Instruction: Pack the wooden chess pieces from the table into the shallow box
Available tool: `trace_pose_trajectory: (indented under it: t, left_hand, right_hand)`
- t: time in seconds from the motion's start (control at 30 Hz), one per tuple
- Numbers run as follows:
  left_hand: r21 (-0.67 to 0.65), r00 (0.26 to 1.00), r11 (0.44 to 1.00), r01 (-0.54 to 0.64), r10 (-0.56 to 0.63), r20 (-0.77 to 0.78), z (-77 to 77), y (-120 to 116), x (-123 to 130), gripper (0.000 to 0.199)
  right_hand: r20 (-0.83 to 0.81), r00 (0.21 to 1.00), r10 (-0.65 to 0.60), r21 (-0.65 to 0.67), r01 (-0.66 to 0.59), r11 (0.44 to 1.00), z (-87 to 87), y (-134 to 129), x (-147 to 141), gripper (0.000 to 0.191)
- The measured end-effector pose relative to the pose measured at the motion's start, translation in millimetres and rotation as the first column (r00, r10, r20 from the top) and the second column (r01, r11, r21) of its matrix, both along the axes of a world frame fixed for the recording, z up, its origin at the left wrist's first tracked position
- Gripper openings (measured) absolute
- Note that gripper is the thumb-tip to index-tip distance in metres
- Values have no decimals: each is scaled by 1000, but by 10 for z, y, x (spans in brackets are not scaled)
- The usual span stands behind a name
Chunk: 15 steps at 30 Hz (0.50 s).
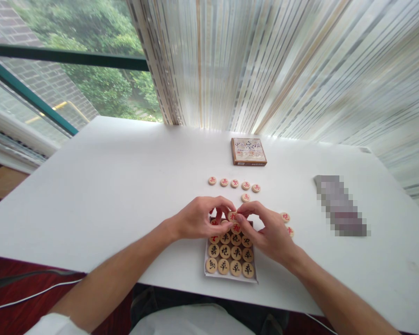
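My left hand (202, 216) curves its thumb and index finger around a Chinese chess piece (232, 216) with a red character. From the other side, my right hand (270, 230) pinches the same piece. Both hands are closed at the fingertips, above the far edge of a shallow white box (231, 278). Rows of round wooden pieces lie in this box, with black characters in the nearer rows and red ones farther back. Another red-marked piece (236, 228) sits just under my fingers. My hands hide part of the back row.
Several red soldier pieces (234, 183) form a row beyond my hands, with a red horse piece (245, 197) nearer. A red cannon piece (285, 217) and a red chariot piece (290, 231) lie by my right hand. A printed box lid (248, 151) and a blurred-out object (340, 207) lie farther off.
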<state>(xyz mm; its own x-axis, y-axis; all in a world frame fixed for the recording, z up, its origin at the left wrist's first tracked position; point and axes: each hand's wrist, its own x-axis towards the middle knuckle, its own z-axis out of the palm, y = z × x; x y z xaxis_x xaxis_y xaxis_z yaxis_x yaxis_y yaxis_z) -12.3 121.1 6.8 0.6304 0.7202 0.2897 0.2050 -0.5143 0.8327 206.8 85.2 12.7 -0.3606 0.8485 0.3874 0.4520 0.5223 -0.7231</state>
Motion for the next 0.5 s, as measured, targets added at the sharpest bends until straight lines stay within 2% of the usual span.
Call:
trace_pose_trajectory:
  t: [0.3,0.4,0.5]
  left_hand:
    - [129,998,991,-30,36,-43,70,74,-62,24]
    - [152,996,988,-16,30,-90,176,94,-104,25]
    - [198,982,979,50,-13,-188,325,29,-137,23]
  right_hand:
    - [38,998,-44,63,41,997,-24,25,28,5]
    - [26,996,-84,91,81,993,-31,30,35,7]
    - [21,995,-93,128,90,988,-31,34,40,8]
